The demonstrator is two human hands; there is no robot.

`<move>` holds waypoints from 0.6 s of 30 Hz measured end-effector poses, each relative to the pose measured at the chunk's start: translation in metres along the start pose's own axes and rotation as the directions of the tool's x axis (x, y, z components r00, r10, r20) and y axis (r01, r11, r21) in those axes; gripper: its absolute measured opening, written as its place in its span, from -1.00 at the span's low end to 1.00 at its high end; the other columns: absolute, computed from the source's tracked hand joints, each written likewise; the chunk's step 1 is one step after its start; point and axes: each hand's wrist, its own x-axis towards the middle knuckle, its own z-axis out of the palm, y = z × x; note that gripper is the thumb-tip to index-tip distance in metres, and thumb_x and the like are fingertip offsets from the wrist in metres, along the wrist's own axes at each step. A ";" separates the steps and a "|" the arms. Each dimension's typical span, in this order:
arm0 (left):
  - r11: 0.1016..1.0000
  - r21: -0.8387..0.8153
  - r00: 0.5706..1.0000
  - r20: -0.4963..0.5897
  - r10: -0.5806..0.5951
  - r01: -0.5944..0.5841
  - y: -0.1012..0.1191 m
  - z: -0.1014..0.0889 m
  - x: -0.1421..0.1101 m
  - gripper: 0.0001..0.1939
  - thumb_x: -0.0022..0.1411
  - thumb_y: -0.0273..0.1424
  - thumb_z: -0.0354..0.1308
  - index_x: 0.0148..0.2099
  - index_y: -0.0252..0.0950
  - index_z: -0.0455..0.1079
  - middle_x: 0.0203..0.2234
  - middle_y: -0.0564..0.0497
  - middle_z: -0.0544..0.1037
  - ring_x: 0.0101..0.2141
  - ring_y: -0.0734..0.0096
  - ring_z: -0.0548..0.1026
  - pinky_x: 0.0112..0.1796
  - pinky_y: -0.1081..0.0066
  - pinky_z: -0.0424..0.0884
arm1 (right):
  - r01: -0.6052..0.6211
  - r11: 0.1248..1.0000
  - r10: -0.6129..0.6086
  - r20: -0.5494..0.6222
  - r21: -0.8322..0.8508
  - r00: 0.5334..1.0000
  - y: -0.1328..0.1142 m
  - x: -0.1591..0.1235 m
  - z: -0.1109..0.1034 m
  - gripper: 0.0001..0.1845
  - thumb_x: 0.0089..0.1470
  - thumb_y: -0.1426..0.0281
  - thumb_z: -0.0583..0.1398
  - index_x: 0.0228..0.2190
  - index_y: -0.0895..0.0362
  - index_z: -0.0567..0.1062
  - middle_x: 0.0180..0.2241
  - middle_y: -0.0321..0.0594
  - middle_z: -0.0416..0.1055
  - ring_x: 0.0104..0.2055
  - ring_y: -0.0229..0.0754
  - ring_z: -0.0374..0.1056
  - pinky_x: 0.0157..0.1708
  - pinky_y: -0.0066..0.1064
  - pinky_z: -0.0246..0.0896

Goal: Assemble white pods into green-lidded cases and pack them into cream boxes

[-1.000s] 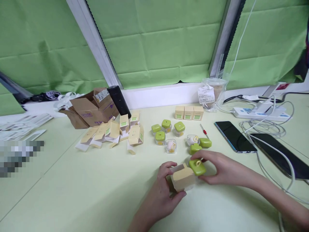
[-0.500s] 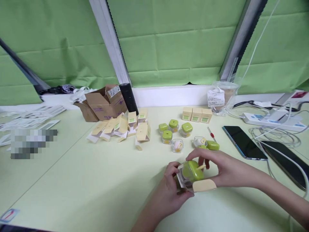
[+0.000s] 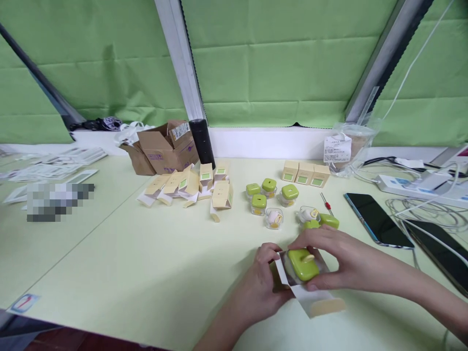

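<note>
My left hand (image 3: 260,282) is wrapped round a small cardboard box (image 3: 309,298) in front of me, whose open flap hangs out to the lower right. In the mouth of this box sits a small container with a glossy green lid (image 3: 302,265) and a pale peg on top. My right hand (image 3: 340,256) has its fingers and thumb on either side of the lid. The container's lower part is hidden inside the box. Just beyond my right hand lie a clear cup with a pinkish piece inside (image 3: 307,214) and a loose green lid (image 3: 329,221).
Several green-lidded containers (image 3: 259,202) stand mid-table. Opened small boxes (image 3: 171,184) cluster to their left, and three closed ones (image 3: 304,174) are behind. A brown carton (image 3: 164,151) and black roll (image 3: 202,144) stand at the back. Phones (image 3: 376,219) and cables are on the right.
The green-lidded container has gone down into the box, with my right hand still on it. The box flap now hangs further out. The whole view has shifted slightly.
</note>
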 end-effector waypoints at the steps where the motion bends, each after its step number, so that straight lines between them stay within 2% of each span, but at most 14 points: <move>1: 1.000 -0.003 1.000 0.010 -0.004 0.004 0.000 -0.001 0.001 -0.39 0.06 -0.44 0.27 -0.03 -0.13 -0.09 -0.10 -0.07 0.24 -0.07 0.21 0.35 -0.13 0.20 0.37 | -0.004 1.000 0.004 0.016 -0.012 1.000 -0.002 0.002 0.000 -0.60 -0.06 0.17 0.31 -0.17 0.01 0.42 -0.29 -0.26 0.40 -0.23 -0.07 0.32 -0.25 -0.27 0.22; 3: 1.000 -0.007 0.999 0.041 -0.001 0.002 -0.001 -0.003 0.000 -0.36 0.05 -0.47 0.26 0.02 -0.11 -0.08 -0.07 -0.09 0.23 -0.02 0.19 0.32 -0.08 0.18 0.35 | -0.003 1.000 0.003 0.030 0.009 1.000 -0.005 0.005 0.002 -0.66 -0.01 0.19 0.28 -0.18 0.03 0.44 -0.27 -0.22 0.38 -0.22 -0.07 0.32 -0.25 -0.28 0.24; 7: 0.997 0.067 0.989 0.141 -0.037 0.028 -0.001 -0.007 -0.002 -0.26 0.09 -0.44 0.26 0.19 -0.07 -0.09 0.05 -0.14 0.18 0.08 0.13 0.23 0.02 0.08 0.28 | 0.000 0.991 -0.003 0.027 0.134 1.000 -0.004 0.005 0.011 -0.82 0.18 0.31 0.11 -0.19 0.03 0.44 -0.22 -0.18 0.32 -0.22 -0.13 0.32 -0.24 -0.30 0.28; 11: 0.980 0.151 0.963 0.214 -0.164 0.133 0.006 -0.011 -0.001 -0.33 0.09 -0.38 0.26 0.20 -0.05 0.06 0.09 -0.13 0.20 0.11 0.11 0.21 0.04 0.07 0.27 | -0.043 0.958 0.072 -0.095 0.285 0.993 0.005 -0.007 0.022 -0.72 0.16 0.24 0.14 -0.08 -0.06 0.36 -0.09 -0.18 0.29 -0.06 -0.09 0.29 -0.06 -0.24 0.25; 14: 0.976 0.134 0.954 0.223 -0.199 0.172 0.013 -0.015 0.003 -0.32 0.05 -0.31 0.29 0.19 -0.06 0.10 0.11 -0.12 0.19 0.13 0.08 0.19 0.06 0.06 0.25 | -0.080 0.903 0.172 -0.185 0.421 0.967 0.013 -0.019 0.032 -0.64 0.18 0.18 0.10 0.02 -0.12 0.25 0.00 -0.16 0.27 0.01 -0.05 0.28 -0.01 -0.17 0.25; 16: 0.980 0.095 0.955 0.225 -0.193 0.176 0.017 -0.016 0.004 -0.37 0.10 -0.27 0.25 0.18 -0.10 0.11 0.10 -0.13 0.20 0.12 0.08 0.20 0.07 0.07 0.25 | -0.053 0.857 0.165 -0.175 0.513 0.971 0.015 -0.025 0.038 -0.60 0.24 0.12 -0.02 0.09 -0.14 0.18 0.10 -0.13 0.21 0.09 -0.02 0.24 0.05 -0.10 0.21; 18: 0.984 0.046 0.961 0.211 -0.180 0.174 0.018 -0.015 0.004 -0.48 0.18 -0.28 0.16 0.16 -0.15 0.10 0.07 -0.14 0.25 0.10 0.12 0.24 0.07 0.09 0.25 | 0.003 0.839 0.102 -0.161 0.545 0.982 0.016 -0.028 0.044 -0.50 0.22 0.05 -0.04 0.15 -0.14 0.11 0.18 -0.11 0.13 0.18 0.04 0.14 0.12 -0.02 0.10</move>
